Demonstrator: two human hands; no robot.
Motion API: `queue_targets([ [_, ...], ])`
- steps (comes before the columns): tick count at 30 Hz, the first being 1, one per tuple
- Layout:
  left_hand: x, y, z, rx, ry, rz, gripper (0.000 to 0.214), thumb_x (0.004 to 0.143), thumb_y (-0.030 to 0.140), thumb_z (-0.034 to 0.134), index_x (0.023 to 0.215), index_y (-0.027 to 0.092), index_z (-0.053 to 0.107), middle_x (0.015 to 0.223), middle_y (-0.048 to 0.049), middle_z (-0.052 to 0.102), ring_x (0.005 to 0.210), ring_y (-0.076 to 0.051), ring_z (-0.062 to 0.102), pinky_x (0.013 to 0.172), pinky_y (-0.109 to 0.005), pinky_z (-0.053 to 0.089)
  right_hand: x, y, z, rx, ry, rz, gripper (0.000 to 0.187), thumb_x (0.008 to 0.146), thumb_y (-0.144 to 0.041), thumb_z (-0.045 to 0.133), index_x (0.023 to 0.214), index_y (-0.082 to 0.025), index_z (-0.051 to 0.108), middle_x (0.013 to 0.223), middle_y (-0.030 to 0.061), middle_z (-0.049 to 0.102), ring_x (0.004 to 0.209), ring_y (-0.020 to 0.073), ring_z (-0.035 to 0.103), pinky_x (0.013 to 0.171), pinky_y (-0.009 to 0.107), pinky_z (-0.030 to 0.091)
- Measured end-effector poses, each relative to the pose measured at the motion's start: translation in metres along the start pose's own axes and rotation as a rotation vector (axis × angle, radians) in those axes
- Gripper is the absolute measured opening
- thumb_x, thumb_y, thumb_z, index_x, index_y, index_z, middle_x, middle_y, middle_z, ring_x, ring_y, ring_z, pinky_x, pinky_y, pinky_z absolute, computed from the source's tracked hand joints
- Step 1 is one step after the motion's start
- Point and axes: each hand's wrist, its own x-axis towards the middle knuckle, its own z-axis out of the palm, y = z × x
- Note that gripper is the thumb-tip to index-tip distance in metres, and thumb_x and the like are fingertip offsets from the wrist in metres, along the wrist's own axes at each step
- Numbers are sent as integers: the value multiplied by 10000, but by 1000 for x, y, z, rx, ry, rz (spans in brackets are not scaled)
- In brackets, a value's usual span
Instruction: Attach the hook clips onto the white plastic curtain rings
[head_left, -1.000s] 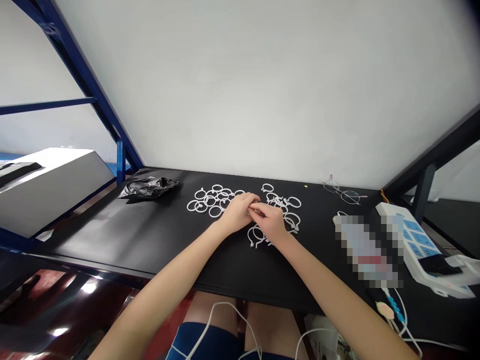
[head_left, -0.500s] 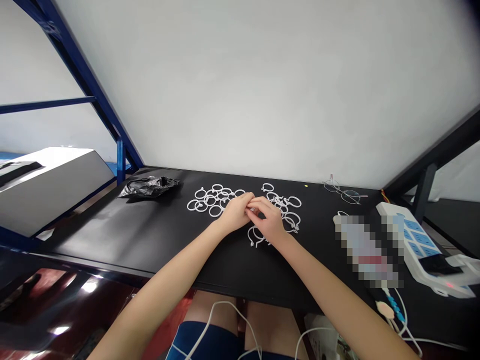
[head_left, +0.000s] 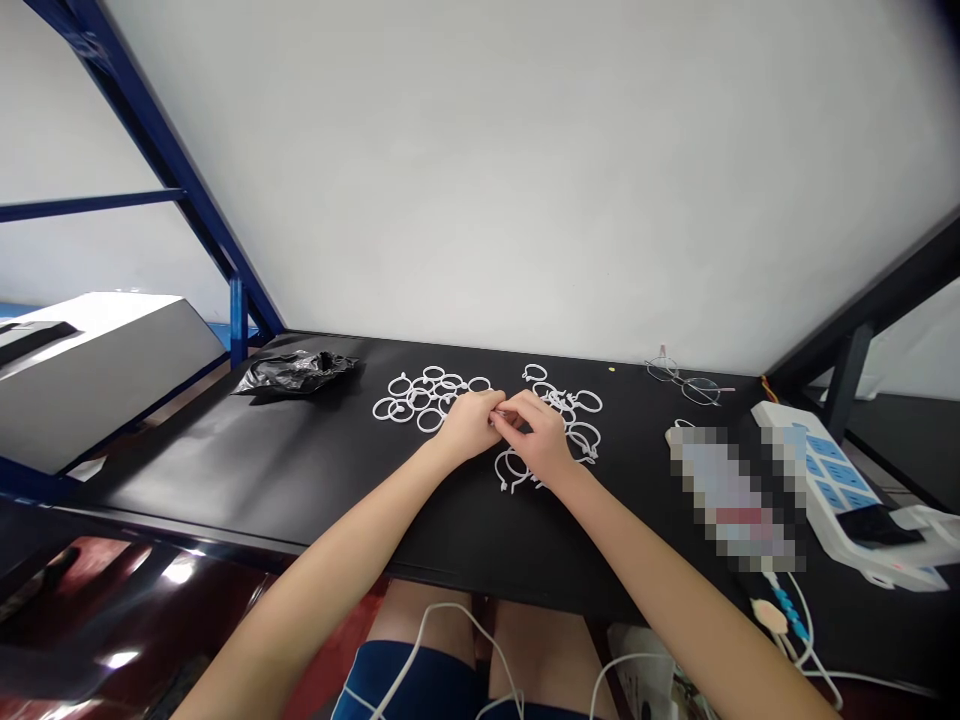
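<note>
My left hand [head_left: 472, 424] and my right hand [head_left: 537, 432] meet over the table, fingertips pressed together in a pinch. Whatever lies between them is mostly hidden by the fingers. To the left of my left hand lies a cluster of white plastic rings [head_left: 430, 419], closed loops with small nubs. Around and partly beneath my right hand are more white rings [head_left: 585, 438]; some of these have open ends with little clasps.
A crumpled black plastic bag [head_left: 296, 373] lies on the black table [head_left: 315, 470] at left. On the right are eyeglasses [head_left: 701, 391], a blurred-out phone-like object [head_left: 735, 500], a white power strip [head_left: 832, 480] and cables [head_left: 806, 640]. A white wall [head_left: 525, 180] stands behind.
My right hand's fingers have shifted slightly against the left, still pinched together. The rings on the table lie as before, and the view has tilted a little.
</note>
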Motion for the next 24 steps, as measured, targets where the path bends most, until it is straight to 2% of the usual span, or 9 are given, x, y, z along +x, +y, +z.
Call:
queue_targets([
  [6, 1, 1, -1, 60, -33, -37, 195, 653, 145, 491, 541, 181, 335, 522, 41, 396, 498, -88, 310, 505, -225, 234, -2, 1, 1, -26, -23, -21, 174, 909, -253, 553, 743, -214, 586, 680, -1, 576, 647, 136, 541, 599, 270, 469],
  [24, 1, 1, -1, 65, -57, -50, 218, 645, 122, 471, 533, 182, 294, 491, 46, 359, 484, -86, 289, 501, -224, 231, -1, 1, 2, 11, -11, -64, 190, 916, -223, 549, 730, -217, 590, 682, -1, 606, 651, 141, 543, 617, 285, 461],
])
